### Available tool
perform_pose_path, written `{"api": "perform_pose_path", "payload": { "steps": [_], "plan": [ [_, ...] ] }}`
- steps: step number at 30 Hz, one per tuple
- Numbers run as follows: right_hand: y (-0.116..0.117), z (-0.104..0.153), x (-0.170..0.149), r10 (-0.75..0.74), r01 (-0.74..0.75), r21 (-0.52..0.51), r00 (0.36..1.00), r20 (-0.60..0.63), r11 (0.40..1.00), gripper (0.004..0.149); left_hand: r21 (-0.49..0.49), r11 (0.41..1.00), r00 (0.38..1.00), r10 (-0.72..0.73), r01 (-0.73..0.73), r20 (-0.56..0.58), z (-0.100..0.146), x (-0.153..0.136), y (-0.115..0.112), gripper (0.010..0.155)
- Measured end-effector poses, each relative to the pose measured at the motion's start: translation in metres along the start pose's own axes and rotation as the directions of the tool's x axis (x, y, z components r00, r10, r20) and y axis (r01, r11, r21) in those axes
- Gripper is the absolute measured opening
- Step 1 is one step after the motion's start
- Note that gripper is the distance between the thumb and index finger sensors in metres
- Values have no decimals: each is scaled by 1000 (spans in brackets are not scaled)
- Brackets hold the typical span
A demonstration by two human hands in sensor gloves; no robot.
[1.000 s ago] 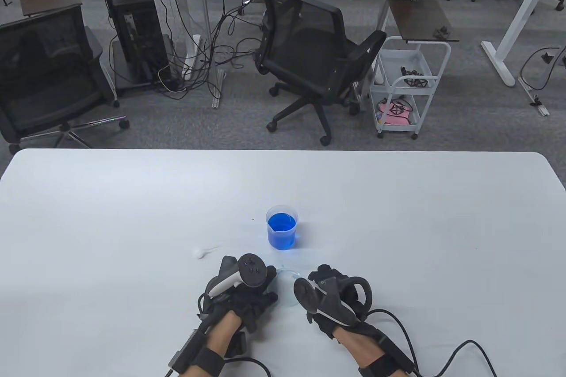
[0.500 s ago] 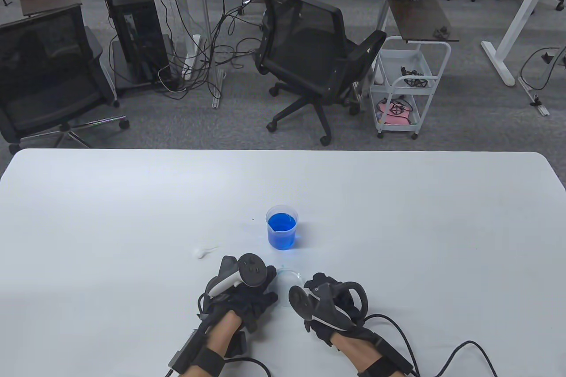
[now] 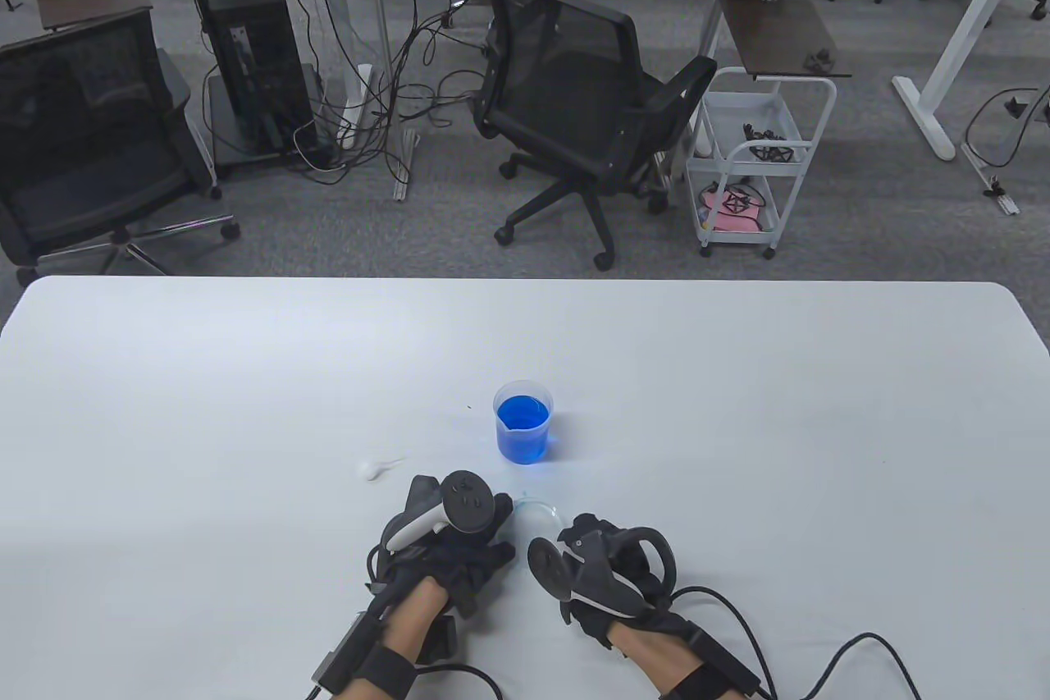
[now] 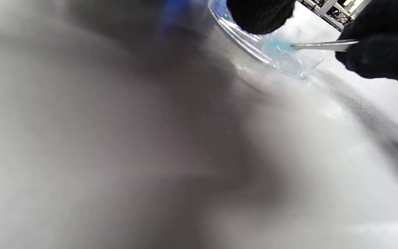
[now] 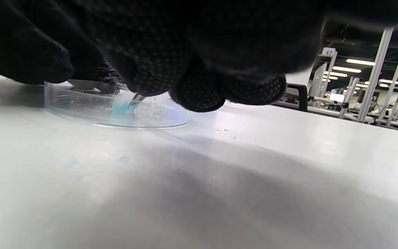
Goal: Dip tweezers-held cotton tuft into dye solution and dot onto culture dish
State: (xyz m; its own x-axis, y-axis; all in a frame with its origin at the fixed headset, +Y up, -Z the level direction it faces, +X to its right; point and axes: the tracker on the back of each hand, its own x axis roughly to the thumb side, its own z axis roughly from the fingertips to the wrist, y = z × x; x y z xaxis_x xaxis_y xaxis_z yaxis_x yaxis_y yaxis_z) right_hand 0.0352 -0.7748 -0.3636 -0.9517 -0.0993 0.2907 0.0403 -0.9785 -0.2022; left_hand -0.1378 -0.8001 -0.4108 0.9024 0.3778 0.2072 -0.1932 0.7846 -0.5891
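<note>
Cotton tuft [image 5: 121, 107]: stained pale blue and soaked, pinched at the tip of the tweezers [image 4: 323, 45] and pressed down on the floor of the dish [image 5: 81, 116], near its middle.
Dish: shallow, clear, round, flat on the white table [image 3: 738, 404] between the two hands, just in front of the person; small droplets bead its floor around the tuft (bare glass elsewhere, as far as the wrist views show).
Dye cup [image 3: 523, 423]: clear beaker about half full of bright blue liquid, standing apart from the dish, farther from the person.
Right hand [image 3: 607, 569]: fingers curled tight round the tweezers, gripping them low over the dish.
Left hand [image 3: 447, 536]: resting at the dish's left edge, one fingertip [image 4: 259, 15] touching the rim; whether it truly grips the rim or only steadies it I cannot tell.
Done so far: the blue tuft suggests the dip is finished, and the dotting looks under way.
Left to do: probably more dots, or lifting the tuft clear.
Spills: a few faint blue specks on the table near the dish in the right wrist view.
Spare cotton [image 3: 373, 468]: a small white wisp lies on the table left of the cup, untouched by dye.
</note>
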Motion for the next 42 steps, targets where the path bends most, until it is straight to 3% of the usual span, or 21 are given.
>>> {"api": "perform_pose_path", "payload": {
  "steps": [6, 17, 25, 36, 42],
  "plan": [
    [-14, -9, -3, -34, 32, -73, 999, -27, 997, 40, 1, 1000, 1000, -1, 1, 1, 0, 0, 0, 70],
    [6, -16, 10, 38, -38, -10, 999, 12, 999, 41, 1, 1000, 1000, -4, 4, 1, 1, 2, -2, 70],
    [-11, -17, -4, -20, 16, -87, 999, -48, 996, 40, 0, 1000, 1000, -5, 5, 1, 1, 2, -2, 70],
    [8, -20, 2, 38, -38, -16, 999, -28, 999, 40, -2, 1000, 1000, -7, 7, -2, 0, 2, -2, 70],
    [-9, -19, -12, -13, 7, -72, 997, -76, 997, 40, -3, 1000, 1000, -5, 5, -2, 0, 2, -2, 70]
  ]
}}
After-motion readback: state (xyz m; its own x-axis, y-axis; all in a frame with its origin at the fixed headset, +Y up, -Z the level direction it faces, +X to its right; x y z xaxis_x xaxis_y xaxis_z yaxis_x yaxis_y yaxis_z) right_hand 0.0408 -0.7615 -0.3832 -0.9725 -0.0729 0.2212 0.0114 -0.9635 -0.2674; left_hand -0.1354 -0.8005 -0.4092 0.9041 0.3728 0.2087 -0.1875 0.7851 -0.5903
